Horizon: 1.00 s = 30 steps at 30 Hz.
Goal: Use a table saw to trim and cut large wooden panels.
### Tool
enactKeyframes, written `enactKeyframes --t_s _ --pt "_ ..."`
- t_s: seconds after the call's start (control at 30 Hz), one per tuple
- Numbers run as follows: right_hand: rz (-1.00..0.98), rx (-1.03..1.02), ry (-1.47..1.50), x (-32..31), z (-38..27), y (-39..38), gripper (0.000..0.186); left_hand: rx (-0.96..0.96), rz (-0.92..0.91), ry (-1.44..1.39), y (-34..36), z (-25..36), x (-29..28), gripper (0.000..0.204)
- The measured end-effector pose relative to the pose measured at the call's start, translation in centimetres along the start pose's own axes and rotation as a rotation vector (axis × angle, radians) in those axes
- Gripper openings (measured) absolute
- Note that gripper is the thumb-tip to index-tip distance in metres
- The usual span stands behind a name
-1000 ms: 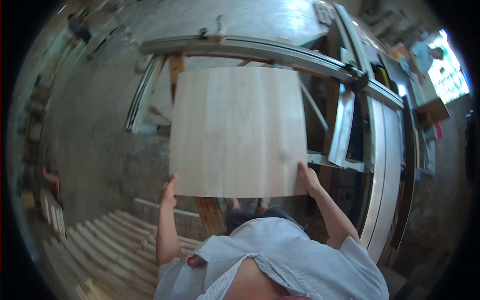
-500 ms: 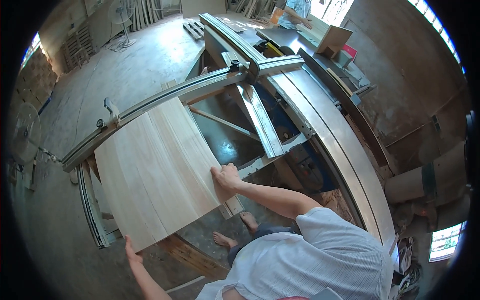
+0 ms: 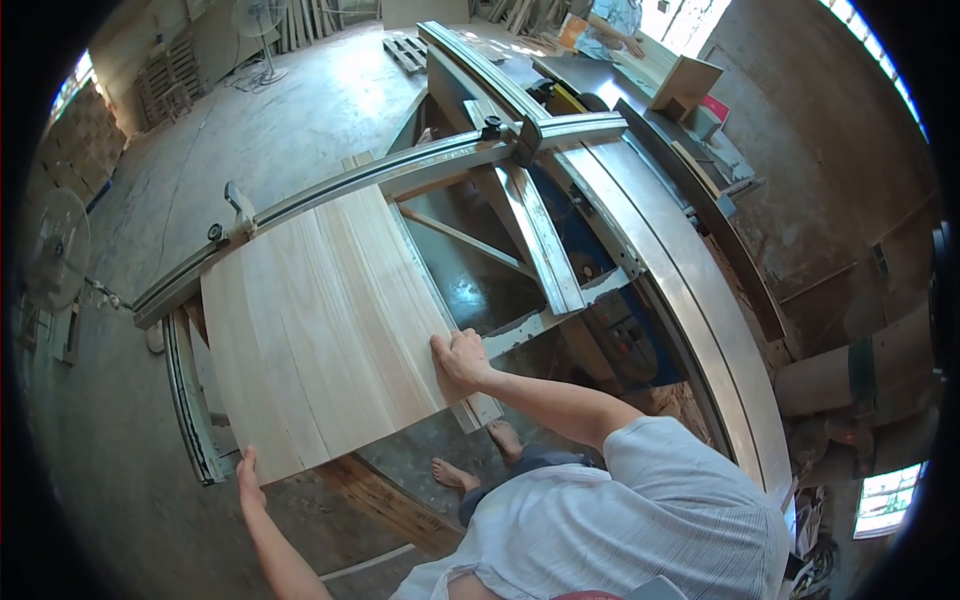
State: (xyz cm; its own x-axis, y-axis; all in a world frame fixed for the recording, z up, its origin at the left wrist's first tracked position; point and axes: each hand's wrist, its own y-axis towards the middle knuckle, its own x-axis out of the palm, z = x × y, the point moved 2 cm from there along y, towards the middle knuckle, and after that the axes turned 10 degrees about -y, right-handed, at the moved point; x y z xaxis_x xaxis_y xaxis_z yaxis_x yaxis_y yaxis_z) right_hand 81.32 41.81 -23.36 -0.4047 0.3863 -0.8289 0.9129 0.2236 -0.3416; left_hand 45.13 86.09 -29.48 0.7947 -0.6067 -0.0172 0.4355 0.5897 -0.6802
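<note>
A pale, square wooden panel point(image 3: 315, 310) lies on the metal frame of a sliding-table saw, its far edge at the long aluminium fence rail point(image 3: 359, 175) with black knobs. My left hand point(image 3: 250, 480) grips the panel's near left corner, thumb along the edge. My right hand point(image 3: 462, 355) holds the right edge close to the near corner, fingers curled on it. To the right runs the long silver sliding table point(image 3: 650, 230), with open frame bars point(image 3: 535, 240) between it and the panel.
A co-worker point(image 3: 615, 22) works at the far end of the saw beside propped boards. Two standing fans point(image 3: 58, 248) point(image 3: 255, 20) are at the left and back. A wooden pallet point(image 3: 405, 52) lies on the floor, and a large duct point(image 3: 820, 380) is at right.
The panel has swung down onto the saw frame against the fence as my view turned; in the last half second panel and hands shifted slightly farther from me, still held by both hands.
</note>
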Motion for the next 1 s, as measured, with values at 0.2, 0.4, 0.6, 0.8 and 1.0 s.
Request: enactKeyframes --t_s 0.2,0.4,0.6,0.8,1.0 --pt "-0.044 -0.019 0.016 -0.4 -0.4 0.6 0.07 0.02 0.007 0.064 0.5 0.5 0.1 0.075" --pt "0.08 -0.026 0.038 0.6 -0.1 1.7 0.068 0.051 -0.065 0.108 1.9 2.2 0.7 0.077" --pt "0.025 -0.026 -0.019 0.3 -0.1 0.9 0.069 0.054 0.008 0.077 1.7 0.3 0.4 0.081" --pt "0.054 -0.029 -0.024 -0.4 -0.3 0.9 0.068 0.111 0.091 0.107 1.5 -0.3 1.5 0.077" --pt "-0.004 -0.019 -0.01 -1.1 -0.8 0.0 0.071 0.589 0.528 0.168 -5.4 -1.0 0.9 0.051"
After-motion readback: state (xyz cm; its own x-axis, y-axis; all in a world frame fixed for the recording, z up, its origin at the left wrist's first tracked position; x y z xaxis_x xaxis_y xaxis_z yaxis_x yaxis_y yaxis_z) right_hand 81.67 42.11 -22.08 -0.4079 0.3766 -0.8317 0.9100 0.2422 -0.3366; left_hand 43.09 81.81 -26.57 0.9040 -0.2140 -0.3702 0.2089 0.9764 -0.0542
